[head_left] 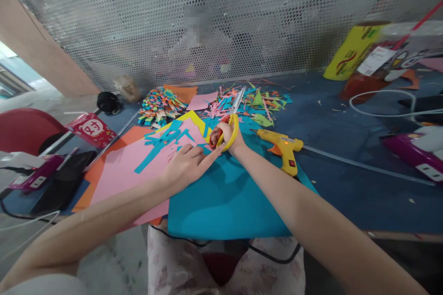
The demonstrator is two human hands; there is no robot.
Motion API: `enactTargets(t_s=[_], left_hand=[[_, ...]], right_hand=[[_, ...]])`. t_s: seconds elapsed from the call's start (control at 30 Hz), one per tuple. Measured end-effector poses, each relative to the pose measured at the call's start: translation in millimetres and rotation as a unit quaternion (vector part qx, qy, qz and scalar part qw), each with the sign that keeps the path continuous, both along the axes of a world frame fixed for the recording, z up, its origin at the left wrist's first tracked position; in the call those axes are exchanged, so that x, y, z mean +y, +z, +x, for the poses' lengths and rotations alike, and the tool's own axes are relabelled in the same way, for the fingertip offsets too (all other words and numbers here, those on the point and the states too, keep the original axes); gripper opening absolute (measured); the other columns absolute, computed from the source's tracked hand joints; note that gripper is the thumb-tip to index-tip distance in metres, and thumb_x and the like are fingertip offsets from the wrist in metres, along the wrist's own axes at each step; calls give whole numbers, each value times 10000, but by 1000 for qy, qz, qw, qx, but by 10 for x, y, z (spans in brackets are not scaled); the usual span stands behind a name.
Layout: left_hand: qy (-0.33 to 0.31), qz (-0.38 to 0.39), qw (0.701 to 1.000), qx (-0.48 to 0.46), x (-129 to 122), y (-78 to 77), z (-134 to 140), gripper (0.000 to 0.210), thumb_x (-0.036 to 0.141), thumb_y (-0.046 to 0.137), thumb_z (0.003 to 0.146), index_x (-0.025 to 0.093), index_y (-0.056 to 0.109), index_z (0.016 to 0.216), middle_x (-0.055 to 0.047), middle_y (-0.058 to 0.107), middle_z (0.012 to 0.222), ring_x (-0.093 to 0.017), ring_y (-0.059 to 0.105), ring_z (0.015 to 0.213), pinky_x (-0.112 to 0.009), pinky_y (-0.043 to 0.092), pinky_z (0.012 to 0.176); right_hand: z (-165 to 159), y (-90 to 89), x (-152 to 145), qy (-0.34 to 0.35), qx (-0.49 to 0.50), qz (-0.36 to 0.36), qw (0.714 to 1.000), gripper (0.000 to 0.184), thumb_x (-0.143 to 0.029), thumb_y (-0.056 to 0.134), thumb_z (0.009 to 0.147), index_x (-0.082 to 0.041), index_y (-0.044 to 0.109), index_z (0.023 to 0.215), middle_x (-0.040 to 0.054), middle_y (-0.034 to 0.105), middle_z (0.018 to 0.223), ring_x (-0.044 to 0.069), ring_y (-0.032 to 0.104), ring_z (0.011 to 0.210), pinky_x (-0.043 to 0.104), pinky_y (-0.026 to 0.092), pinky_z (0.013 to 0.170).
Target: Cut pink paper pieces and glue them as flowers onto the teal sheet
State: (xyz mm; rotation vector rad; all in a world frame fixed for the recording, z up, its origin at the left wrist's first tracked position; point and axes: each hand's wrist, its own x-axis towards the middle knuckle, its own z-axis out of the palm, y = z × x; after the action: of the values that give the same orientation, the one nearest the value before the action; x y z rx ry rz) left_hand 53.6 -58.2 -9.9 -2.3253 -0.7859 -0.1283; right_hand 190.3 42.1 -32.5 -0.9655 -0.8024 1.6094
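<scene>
My right hand [225,133] grips a pair of scissors [235,119] with red and yellow handles. The metal blades point away from me, toward a pile of paper scraps [256,101]. Beside it, my left hand [187,166] stretches its index finger to the yellow handle, apparently touching it; its other fingers are loosely bent over pink paper [121,166]. Cut blue strips [155,150] lie on that paper beyond the left hand. Under my right wrist spreads a large blue sheet [228,203]. A yellow glue gun [285,147] lies right of my right forearm.
A bundle of colourful fringed paper [161,107] sits at the back left. Left are a red packet [92,130], a black phone [64,184] and a purple power strip [34,173]. At right stand a yellow tube [353,50] and a drink bag [380,64]. Perforated metal [138,23] borders the table.
</scene>
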Motion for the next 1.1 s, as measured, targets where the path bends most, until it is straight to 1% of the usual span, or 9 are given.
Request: enactTargets(t_s=[0.1,0.17,0.3,0.4,0.5,0.63,0.77,0.93,1.1], left_hand=[[-21,37,999,25,-21,24,18,455,65,359,909,73,305,1361,-24,649,679,-170,590,697,-301,393,601],[-36,40,997,50,-8,24,27,498,56,367,901,98,262,1386,-14,641,684,-167,580,694,-304,378,598],[-69,5,990,124,41,73,44,638,28,363,877,217,134,1442,3,627,735,-146,559,670,-294,349,598],[-96,-19,982,159,63,146,56,664,12,378,861,248,152,1439,6,619,745,-134,557,665,-286,345,611],[-116,-18,980,160,79,169,58,637,5,384,856,241,213,1423,11,608,719,-130,553,646,-285,343,614],[-117,-3,983,139,117,104,36,578,5,351,868,177,242,1409,8,604,713,-132,549,632,-291,343,601],[-112,-8,985,128,164,65,20,510,23,330,888,114,270,1386,-15,634,780,-136,572,684,-302,374,632],[-74,-52,986,142,208,102,45,500,33,309,897,124,285,1388,-46,656,835,-141,604,775,-292,395,668],[-80,-60,984,145,209,143,94,501,32,305,895,106,302,1391,-69,665,862,-168,605,841,-309,391,687]], right_hand=[[5,33,-33,0,-2,-1,1000,177,-123,470,678,-234,351,610,-39,487,369,121,449,287,211,352,292],[6,49,-47,1,-1,-2,1000,180,-122,467,678,-236,340,620,-45,484,367,118,447,286,205,348,294],[2,59,-59,3,2,-4,1000,184,-129,472,672,-237,327,641,-57,481,372,114,448,289,193,331,293],[3,59,-64,4,5,-3,1000,183,-133,479,669,-236,330,645,-62,469,368,112,447,291,193,335,298],[3,58,-65,7,9,-1,1000,215,-152,503,678,-241,311,638,-68,458,366,110,444,291,197,345,305],[1,54,-59,6,14,-3,1000,206,-154,476,691,-247,300,639,-62,453,354,114,442,291,196,328,299],[5,56,-52,6,19,-1,1000,249,-140,489,683,-250,270,640,-78,428,360,110,439,303,194,334,309],[10,72,-54,7,12,-3,1000,251,-119,487,691,-249,282,629,-83,409,352,113,438,302,199,342,308],[5,90,-60,10,-2,-6,1000,226,-106,457,709,-245,302,622,-65,434,350,123,443,293,207,328,294]])
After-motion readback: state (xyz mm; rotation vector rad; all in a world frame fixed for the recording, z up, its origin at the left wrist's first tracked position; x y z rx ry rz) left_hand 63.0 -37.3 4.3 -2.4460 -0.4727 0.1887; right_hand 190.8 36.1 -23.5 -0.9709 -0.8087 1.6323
